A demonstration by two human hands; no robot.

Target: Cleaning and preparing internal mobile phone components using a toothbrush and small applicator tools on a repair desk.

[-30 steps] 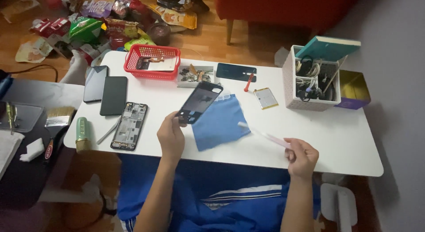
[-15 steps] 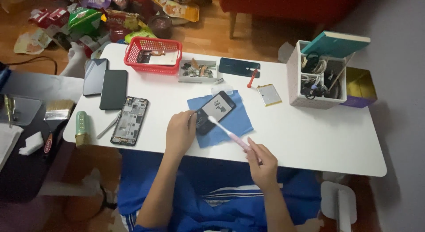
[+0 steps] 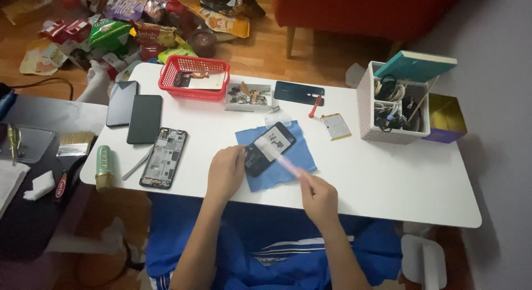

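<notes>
A dark phone [image 3: 270, 147] lies on a blue cloth [image 3: 275, 155] near the front edge of the white table [image 3: 388, 173]. My left hand [image 3: 226, 171] grips the phone's near left end and steadies it. My right hand [image 3: 318, 198] holds a thin pale pink tool [image 3: 288, 165] whose far tip rests on the phone's face. Both forearms reach up from my lap in blue clothing.
A red basket [image 3: 195, 77], a small parts tray [image 3: 248, 96], a dark phone back cover [image 3: 299, 93] and a flat battery [image 3: 336, 126] lie behind. Two black phones [image 3: 134, 110] and an opened phone frame [image 3: 164, 157] sit left. A white box [image 3: 390, 110] of cables stands right.
The phone came down from the air onto the blue cloth. My right hand swung left from the table's right side, bringing the pink tool onto the phone.
</notes>
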